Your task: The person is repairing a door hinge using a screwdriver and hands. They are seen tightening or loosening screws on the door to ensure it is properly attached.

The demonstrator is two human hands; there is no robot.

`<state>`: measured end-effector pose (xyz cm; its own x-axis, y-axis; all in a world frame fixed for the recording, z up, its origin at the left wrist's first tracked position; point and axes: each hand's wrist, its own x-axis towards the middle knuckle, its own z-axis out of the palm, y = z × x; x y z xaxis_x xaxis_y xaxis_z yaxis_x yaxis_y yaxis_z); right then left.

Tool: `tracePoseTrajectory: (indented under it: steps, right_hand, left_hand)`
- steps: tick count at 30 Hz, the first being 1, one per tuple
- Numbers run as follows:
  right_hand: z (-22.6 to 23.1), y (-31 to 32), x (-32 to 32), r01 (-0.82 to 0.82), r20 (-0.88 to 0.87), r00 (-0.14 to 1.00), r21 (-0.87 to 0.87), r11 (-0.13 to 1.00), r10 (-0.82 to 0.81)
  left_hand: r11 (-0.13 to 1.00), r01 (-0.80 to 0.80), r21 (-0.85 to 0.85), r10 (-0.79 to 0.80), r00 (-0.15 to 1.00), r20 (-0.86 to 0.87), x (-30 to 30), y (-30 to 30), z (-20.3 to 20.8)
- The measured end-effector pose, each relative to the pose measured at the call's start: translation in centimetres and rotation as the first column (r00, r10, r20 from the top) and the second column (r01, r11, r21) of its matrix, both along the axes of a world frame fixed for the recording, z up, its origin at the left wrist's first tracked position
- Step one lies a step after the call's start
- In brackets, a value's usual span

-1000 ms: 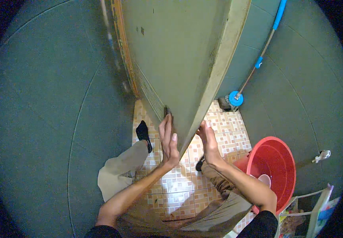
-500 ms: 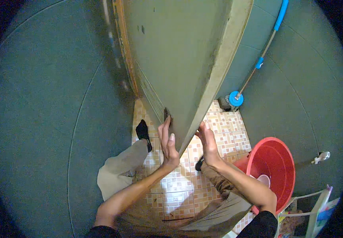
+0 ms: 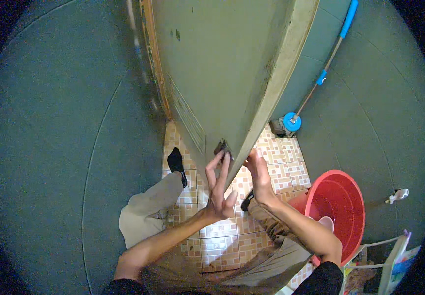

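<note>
A grey-green door (image 3: 207, 73) stands upright, its pale edge facing me. On its left face my left hand (image 3: 217, 189) presses a small dark grey, sheet-like piece (image 3: 223, 146) under its fingertips. The index and middle fingers are stretched onto the piece and the thumb stands apart; its exact kind cannot be made out. Around the door's other side, my right hand (image 3: 260, 177) rests with fingers extended against the far face, close to the edge. Some of its fingertips are hidden behind the door. Nothing shows in that hand.
A red bucket (image 3: 361, 211) with a pink dipper (image 3: 326, 223) stands at the right, below a wall tap (image 3: 398, 195). A blue-handled mop (image 3: 331, 56) leans in the far corner. A white rack (image 3: 392, 265) is at lower right. My legs straddle the door above the tiled floor (image 3: 217, 248).
My left hand has slid right across the door face with the dark piece, toward the edge, its fingers spreading. My right hand has hardly moved.
</note>
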<state>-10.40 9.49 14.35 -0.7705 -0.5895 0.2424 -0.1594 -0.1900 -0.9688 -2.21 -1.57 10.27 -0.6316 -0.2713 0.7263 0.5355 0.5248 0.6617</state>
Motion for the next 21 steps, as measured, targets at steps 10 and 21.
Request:
tracePoseTrajectory:
  steps: [10, 21]
  right_hand:
    - [0.1, 0.3, 0.2, 0.028, 0.003, 1.000, 0.079, 0.996, -0.029]
    - [1.6, -0.5, 0.4, 0.069, 0.058, 0.996, 0.027, 0.997, -0.071]
  left_hand:
    - [0.939, -0.110, 0.327, 0.024, 0.966, 0.256, 1.8, 3.0, -2.0]
    - [0.911, -0.067, 0.406, -0.163, 0.847, 0.506, 3.2, 0.5, -1.3]
